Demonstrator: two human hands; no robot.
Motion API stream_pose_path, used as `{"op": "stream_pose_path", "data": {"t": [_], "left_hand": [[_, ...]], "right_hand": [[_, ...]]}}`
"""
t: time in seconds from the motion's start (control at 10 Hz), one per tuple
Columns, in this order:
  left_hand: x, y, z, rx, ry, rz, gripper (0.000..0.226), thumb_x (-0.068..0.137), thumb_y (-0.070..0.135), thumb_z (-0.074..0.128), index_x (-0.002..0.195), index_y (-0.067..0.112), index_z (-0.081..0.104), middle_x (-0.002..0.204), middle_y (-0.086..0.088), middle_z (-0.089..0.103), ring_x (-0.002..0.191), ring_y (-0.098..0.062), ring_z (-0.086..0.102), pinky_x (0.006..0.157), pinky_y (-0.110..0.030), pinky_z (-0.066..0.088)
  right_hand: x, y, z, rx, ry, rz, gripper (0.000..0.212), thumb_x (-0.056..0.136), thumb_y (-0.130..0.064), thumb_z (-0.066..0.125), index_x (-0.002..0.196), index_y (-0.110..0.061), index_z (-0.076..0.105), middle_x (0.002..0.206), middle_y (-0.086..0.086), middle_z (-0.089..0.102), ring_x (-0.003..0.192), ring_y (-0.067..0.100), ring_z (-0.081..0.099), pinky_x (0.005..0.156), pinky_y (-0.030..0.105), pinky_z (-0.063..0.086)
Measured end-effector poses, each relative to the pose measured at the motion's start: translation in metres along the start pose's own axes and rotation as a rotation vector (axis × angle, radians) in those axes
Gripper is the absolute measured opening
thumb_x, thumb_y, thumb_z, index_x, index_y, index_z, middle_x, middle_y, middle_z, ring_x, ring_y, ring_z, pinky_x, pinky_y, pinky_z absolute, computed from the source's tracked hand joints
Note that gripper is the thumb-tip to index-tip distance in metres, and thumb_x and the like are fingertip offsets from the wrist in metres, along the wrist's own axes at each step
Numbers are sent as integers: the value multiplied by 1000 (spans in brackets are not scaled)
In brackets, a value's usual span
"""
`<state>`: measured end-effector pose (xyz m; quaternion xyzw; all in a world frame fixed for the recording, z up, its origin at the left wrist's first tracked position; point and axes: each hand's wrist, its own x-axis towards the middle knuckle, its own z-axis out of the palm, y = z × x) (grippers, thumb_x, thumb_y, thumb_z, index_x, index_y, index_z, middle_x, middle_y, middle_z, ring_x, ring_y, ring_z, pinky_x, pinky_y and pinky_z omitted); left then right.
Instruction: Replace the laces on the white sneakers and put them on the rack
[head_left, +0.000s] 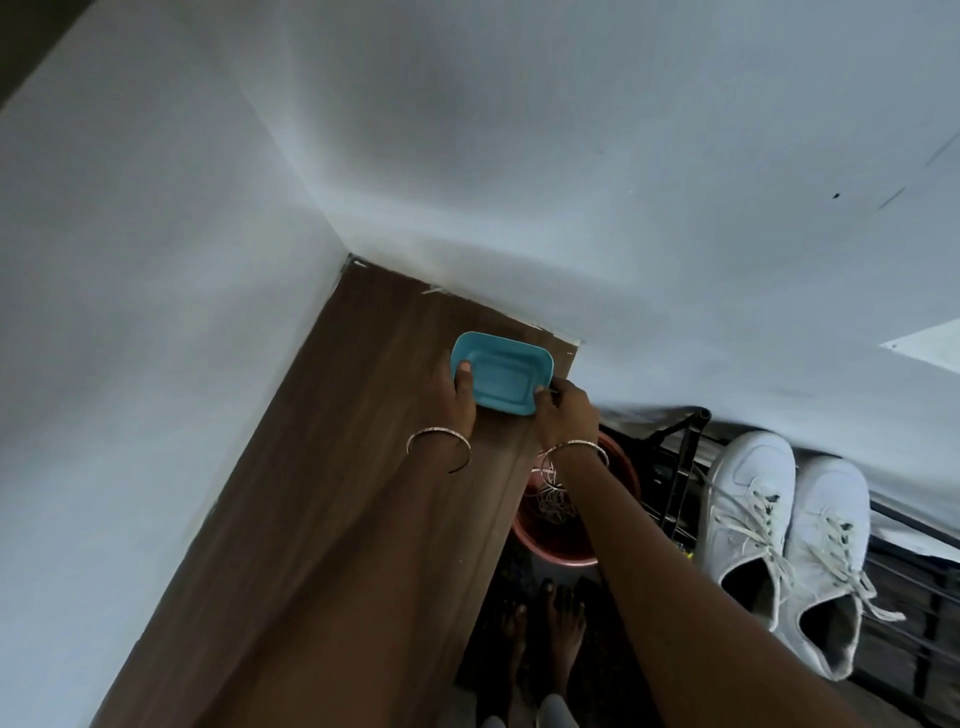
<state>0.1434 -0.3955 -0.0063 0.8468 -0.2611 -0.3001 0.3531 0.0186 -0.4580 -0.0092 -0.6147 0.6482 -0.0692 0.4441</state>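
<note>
Both arms extended fwd, forearms roughly parallel, a thin bangle (439, 448) on each wrist. L hand (457, 402) grips the left end of the blue tray (501, 374): thumb hooked over the rim into the tray, other fingers hidden under it. R hand (567, 418) pinches the near-right corner, thumb on the rim, fingers curled below.

Tray is low over the wood top (358, 478), near the wall corner; contact w/ the surface not resolvable.

White sneakers (779, 545): pair side by side on the black rack (680, 467), well right of the hands, laced, ends loose.

Reddish basin (558, 545) below R forearm holds pale tangled strands. Bare feet (550, 623) on the floor.
</note>
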Motion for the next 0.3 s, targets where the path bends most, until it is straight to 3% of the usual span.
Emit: {"op": "stream_pose_path", "data": {"t": [0.2,0.3], "left_hand": [[-1,2,-1,43,-21,4,52,108,29,39,154,5,31,158,-14,38,144,-31,36,114,-30,25],[-7,0,-4,120,36,-63,57,107,34,41,155,5,29,157,-17,37,140,-37,41,113,-41,31]], "right_hand": [[0,1,0,22,-10,-3,33,102,-18,53,131,-5,63,120,20,70,113,38,62,88,35,45],[-8,2,-6,74,11,60,36,102,-20,55,133,-4,61,124,18,68,116,36,62,94,35,45]]}}
